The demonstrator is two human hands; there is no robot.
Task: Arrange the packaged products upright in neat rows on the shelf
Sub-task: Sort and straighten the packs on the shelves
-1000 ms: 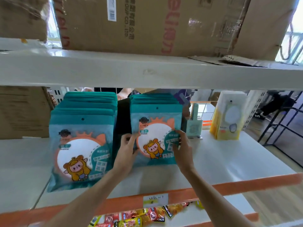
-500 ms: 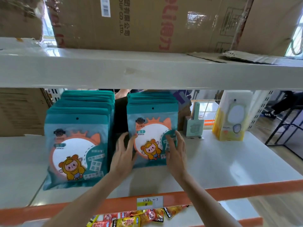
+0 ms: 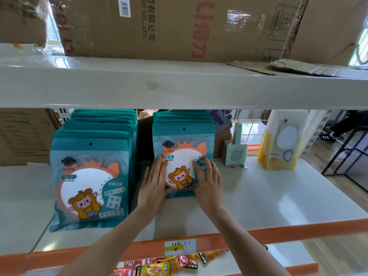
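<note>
Two rows of teal mirror packages stand upright on the white shelf [image 3: 268,200]. The left row [image 3: 89,180] reaches closer to the front edge. On the front package of the right row [image 3: 184,148], my left hand [image 3: 153,186] presses flat along the lower left edge. My right hand [image 3: 208,182] lies flat on its lower right face. All fingers are straight. More packages of each row stand behind the front ones, mostly hidden.
A small green mirror stand [image 3: 236,151] and a yellow-white package [image 3: 282,140] sit further right. Large cardboard boxes [image 3: 179,26] fill the upper shelf. Another box [image 3: 23,136] is at far left. Snack packets [image 3: 169,264] lie on the shelf below the orange rail [image 3: 298,230].
My hands went from pinching the sides of the front right package to lying flat on its face. The right row now stands a little further back.
</note>
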